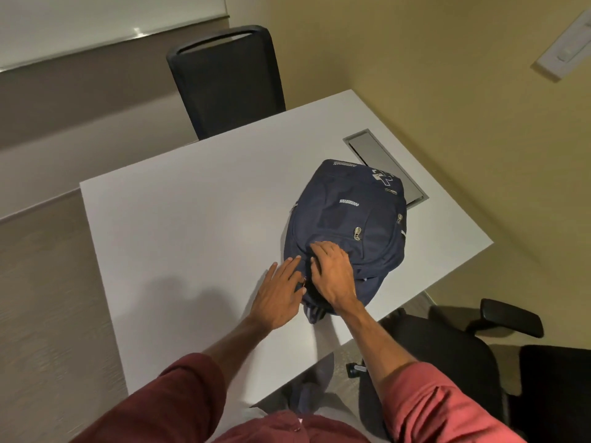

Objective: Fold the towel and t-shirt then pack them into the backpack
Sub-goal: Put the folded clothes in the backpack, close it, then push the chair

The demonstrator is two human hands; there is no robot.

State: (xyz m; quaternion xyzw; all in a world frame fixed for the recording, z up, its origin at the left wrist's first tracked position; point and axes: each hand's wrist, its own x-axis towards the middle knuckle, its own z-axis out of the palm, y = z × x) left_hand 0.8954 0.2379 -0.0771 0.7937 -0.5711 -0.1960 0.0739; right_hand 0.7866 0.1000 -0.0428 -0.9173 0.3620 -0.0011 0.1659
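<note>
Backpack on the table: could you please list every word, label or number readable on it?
"AMERICAN", upside down, on the far panel of the backpack; the smaller line beside it is too small to read.
White word on the front pocket: too blurred.
Large white mark at far right: unreadable.

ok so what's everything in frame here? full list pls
backpack: 1, navy, lying on the table's right half
towel, t-shirt: none in view
table: 1, white, centre
cable hatch: 1, grey, set into the table's far right, partly under the backpack
chair: 1, black, at the far side of the table
office chair: 1, black with armrest, near right
switch plate: 1, white, on the wall, top right
sleeves: 2, red, bottom
left hand: 1, fingers straight, touching the backpack's near left edge
right hand: 1, fingers curled on the backpack's near end
</note>
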